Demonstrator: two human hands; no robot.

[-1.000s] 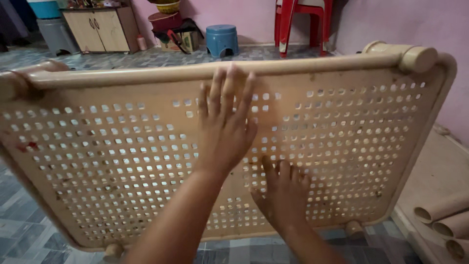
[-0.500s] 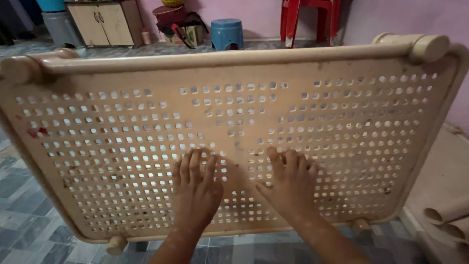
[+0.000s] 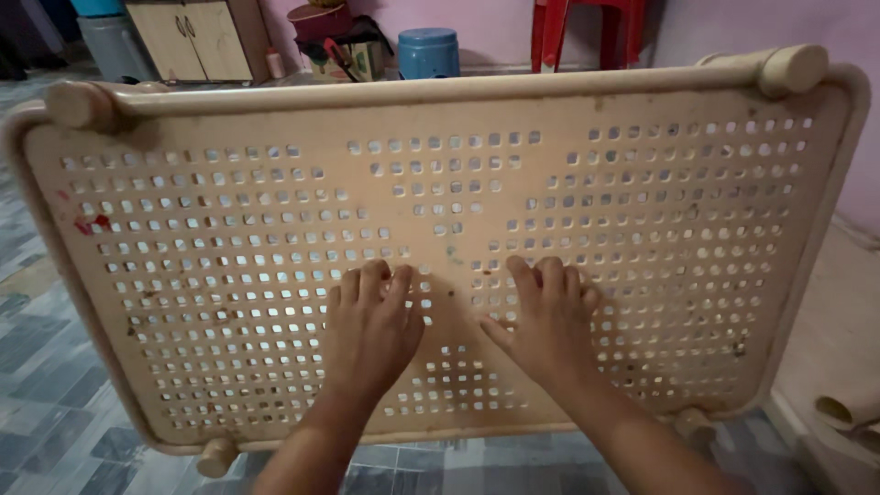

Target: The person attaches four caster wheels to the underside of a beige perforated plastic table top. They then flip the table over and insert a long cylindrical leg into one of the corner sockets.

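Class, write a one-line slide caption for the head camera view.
Left hand and right hand press flat, side by side, on a beige perforated plastic panel above a grey tiled floor.

**Floor: grey-blue tile with items standing on it**

Tiled floor [image 3: 55, 431] shows at lower left and along the bottom of the frame. A beige perforated plastic panel [image 3: 642, 211] stands on it, filling the centre, its lower pegs near the tiles. At top of frame a blue stool [image 3: 428, 50], a red chair [image 3: 550, 32] and a beige cabinet [image 3: 188, 37] stand on the floor
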